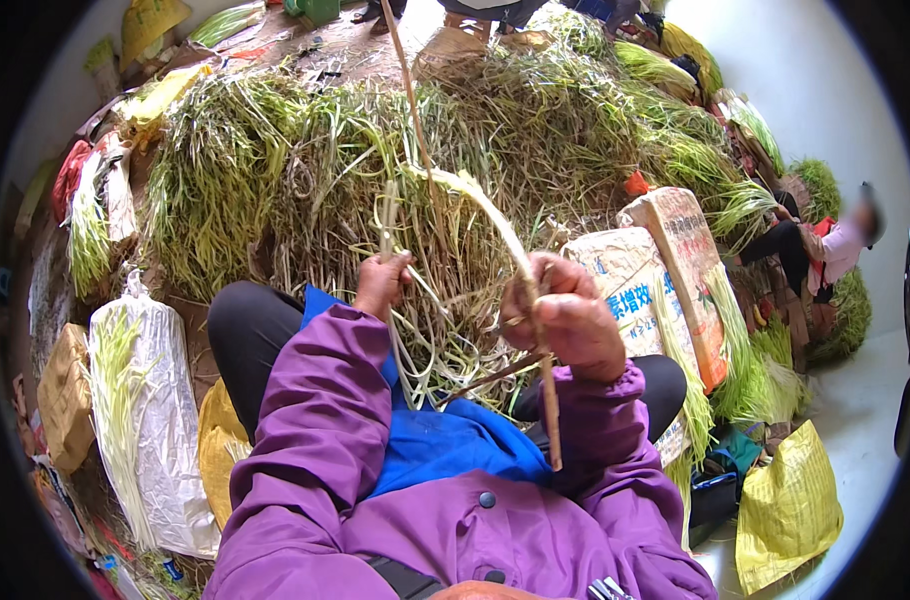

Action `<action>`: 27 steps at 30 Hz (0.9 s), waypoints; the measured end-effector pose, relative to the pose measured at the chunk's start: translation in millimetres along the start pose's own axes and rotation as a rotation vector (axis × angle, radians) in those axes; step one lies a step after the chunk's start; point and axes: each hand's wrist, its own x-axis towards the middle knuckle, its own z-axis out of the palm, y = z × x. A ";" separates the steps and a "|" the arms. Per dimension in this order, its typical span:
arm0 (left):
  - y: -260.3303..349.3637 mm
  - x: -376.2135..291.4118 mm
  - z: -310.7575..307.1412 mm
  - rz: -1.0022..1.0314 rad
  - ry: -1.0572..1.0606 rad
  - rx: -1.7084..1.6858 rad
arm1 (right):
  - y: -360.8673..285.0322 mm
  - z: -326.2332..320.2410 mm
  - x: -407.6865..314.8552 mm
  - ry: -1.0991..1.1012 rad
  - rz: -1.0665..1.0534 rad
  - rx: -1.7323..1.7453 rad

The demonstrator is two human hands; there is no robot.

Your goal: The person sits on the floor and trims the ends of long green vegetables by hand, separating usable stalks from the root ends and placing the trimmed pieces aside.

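My left hand (384, 283) is closed around a few thin, pale plant stalks (389, 217) that stick up above the fist, above the blue apron (455, 446) on my lap. To its right, my right hand (575, 322) grips a long whitish-green stalk (492, 210), which arches up and over to the left. From the same hand a brown, dry-looking stem (550, 420) hangs down, and a darker thin stem (492, 377) slants to the lower left. Loose pale stalks (425, 367) lie curled between my knees.
A large heap of green and withered stalks (335, 165) spreads before me, with a thin brown stick (408, 75) across it. Printed sacks (635, 277) lie at right, a white sack (177, 420) at left. A yellow bag (792, 502) is lower right. Another person (837, 251) sits far right.
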 end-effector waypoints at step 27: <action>35.6 -46.5 20.1 -0.085 -0.428 -0.314 | 89.4 -55.9 2.7 -0.089 0.371 -0.818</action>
